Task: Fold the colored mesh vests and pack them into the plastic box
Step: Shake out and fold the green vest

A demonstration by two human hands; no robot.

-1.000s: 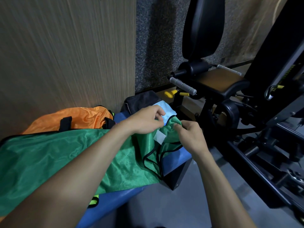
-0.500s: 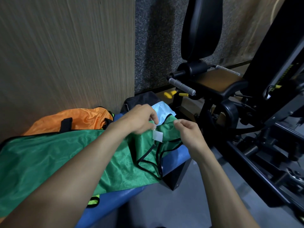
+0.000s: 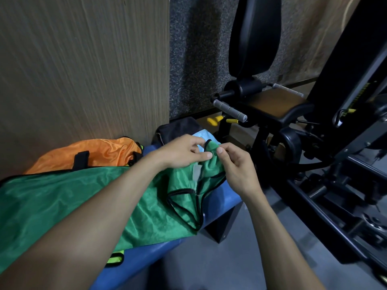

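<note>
Since the earlier frames, both hands had lifted the shoulder end of the green vest (image 3: 69, 197) and drawn together, and the white tag (image 3: 196, 171), which had faced the camera, now hung edge-on in a fold. The left hand (image 3: 182, 152) pinched the black-trimmed strap between thumb and forefinger; the right hand (image 3: 234, 164) pinched the same strap just beside it, thumb on top, its other fingers curled under the cloth.

The vest was thin, glossy mesh edged in black binding, spread along a padded blue bench (image 3: 222, 199) with its body lying flat to the left. One orange vest (image 3: 100, 151), shiny and crumpled, lay behind it against the wood-grain wall (image 3: 83, 65). One pale blue cloth (image 3: 204, 136) and one black cloth (image 3: 178, 128) showed beyond the hands. A black gym machine (image 3: 272, 105) with a smooth seat pad and two grey ribbed handles stood to the right.
</note>
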